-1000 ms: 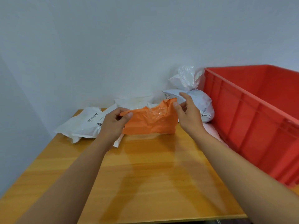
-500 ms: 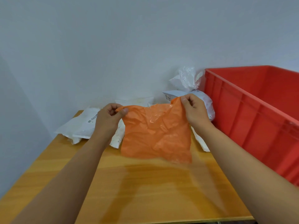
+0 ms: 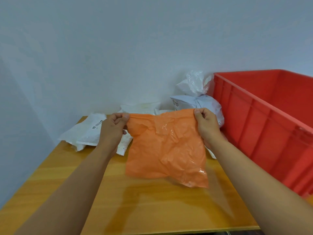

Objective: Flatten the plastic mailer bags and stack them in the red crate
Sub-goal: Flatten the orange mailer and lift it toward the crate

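**Orange mailer held up by its top corners above the table**

The wooden table fills the lower part of the view, set into a corner of pale walls. The red crate stands along its right side, its ribbed wall facing the person; what lies inside it cannot be seen from here.

The orange mailer bag hangs in front of the person, wrinkled, its top edge pulled taut between 2 hands and its lower edge drooping toward the tabletop. The left hand pinches the top left corner between thumb and curled fingers. The right hand grips the top right corner the same way, thumb on the near face.

Behind the left hand lies a heap of white mailer bags with printed labels. Behind the right hand, touching the crate's wall, sits a grey-white mailer bag, and above it a crumpled clear plastic bag against the wall.
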A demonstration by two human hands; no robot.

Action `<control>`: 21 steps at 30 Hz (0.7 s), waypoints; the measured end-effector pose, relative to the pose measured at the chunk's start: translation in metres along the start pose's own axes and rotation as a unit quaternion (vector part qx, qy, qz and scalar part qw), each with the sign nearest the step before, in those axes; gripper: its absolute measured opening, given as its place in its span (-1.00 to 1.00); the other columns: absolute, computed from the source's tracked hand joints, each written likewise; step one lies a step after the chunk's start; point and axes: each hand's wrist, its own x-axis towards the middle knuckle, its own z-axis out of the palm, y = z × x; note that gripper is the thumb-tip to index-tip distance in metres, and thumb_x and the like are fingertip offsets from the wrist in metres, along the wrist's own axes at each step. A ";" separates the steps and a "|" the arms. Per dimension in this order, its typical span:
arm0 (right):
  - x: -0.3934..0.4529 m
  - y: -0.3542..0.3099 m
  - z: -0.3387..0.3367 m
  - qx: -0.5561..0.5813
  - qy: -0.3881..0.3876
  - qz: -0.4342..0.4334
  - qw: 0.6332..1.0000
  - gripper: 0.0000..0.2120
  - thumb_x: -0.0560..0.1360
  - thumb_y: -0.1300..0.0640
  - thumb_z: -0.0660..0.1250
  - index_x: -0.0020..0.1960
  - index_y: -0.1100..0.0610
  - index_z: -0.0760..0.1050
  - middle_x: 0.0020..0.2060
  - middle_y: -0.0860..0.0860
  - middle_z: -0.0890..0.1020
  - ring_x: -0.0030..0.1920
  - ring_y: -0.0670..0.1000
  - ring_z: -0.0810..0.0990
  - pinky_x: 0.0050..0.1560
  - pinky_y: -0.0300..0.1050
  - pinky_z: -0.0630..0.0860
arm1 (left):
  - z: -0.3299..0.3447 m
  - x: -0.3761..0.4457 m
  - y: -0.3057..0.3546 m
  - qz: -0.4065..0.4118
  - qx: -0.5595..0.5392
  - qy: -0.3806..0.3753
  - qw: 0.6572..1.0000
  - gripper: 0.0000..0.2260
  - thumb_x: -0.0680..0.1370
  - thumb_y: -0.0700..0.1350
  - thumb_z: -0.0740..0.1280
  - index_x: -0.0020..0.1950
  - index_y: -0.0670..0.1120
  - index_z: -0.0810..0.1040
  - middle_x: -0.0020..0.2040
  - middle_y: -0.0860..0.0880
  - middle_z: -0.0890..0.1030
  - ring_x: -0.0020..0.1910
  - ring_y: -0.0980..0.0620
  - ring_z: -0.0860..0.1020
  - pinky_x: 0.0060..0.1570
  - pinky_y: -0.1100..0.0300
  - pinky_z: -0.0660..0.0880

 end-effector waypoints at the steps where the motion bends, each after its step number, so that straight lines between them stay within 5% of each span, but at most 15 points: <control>1: -0.001 0.001 0.001 -0.008 0.002 -0.006 1.000 -0.78 0.65 0.12 0.22 -0.08 0.21 0.53 -0.24 -0.02 0.53 -0.22 -0.10 0.45 -0.12 -0.15 0.41 | 0.001 0.000 0.000 -0.010 -0.006 0.003 1.000 -0.79 0.61 -0.04 0.33 0.12 -0.16 0.60 -0.21 -0.03 0.61 -0.28 0.08 0.51 -0.25 0.23 0.49; 6: -0.006 0.008 -0.001 -0.069 0.011 -0.030 0.997 -0.73 0.67 0.09 0.17 -0.20 0.08 0.40 -0.30 -0.08 0.46 -0.27 -0.12 0.40 -0.17 -0.13 0.35 | 0.000 0.002 0.000 -0.052 -0.063 -0.033 0.996 -0.72 0.59 0.04 0.34 -0.13 -0.18 0.57 -0.32 -0.08 0.52 -0.32 0.01 0.46 -0.19 0.10 0.50; 9: -0.009 0.013 -0.001 -0.075 0.024 -0.007 0.997 -0.71 0.67 0.10 0.15 -0.22 0.12 0.38 -0.31 -0.06 0.44 -0.27 -0.08 0.38 -0.14 -0.06 0.33 | 0.002 -0.001 -0.003 -0.083 -0.111 -0.054 0.989 -0.66 0.61 0.07 0.29 -0.06 -0.21 0.57 -0.12 -0.20 0.56 -0.11 -0.11 0.52 0.08 -0.09 0.54; 17: -0.017 0.024 0.001 -0.033 0.003 0.014 0.999 -0.78 0.65 0.17 0.16 -0.16 0.13 0.40 -0.28 -0.05 0.44 -0.27 -0.12 0.39 -0.31 -0.38 0.34 | 0.009 -0.005 -0.007 -0.094 -0.077 -0.086 0.989 -0.81 0.57 -0.07 0.39 0.05 -0.19 0.61 -0.01 -0.10 0.67 0.01 -0.04 0.64 0.00 0.09 0.62; 21: -0.016 0.029 0.001 -0.060 0.002 0.003 0.998 -0.80 0.65 0.18 0.17 -0.14 0.13 0.40 -0.29 -0.05 0.44 -0.27 -0.11 0.39 -0.28 -0.30 0.32 | 0.007 -0.002 -0.009 -0.082 -0.048 -0.046 0.994 -0.83 0.59 -0.04 0.36 0.02 -0.13 0.64 0.01 -0.10 0.68 0.01 -0.04 0.65 -0.01 0.10 0.61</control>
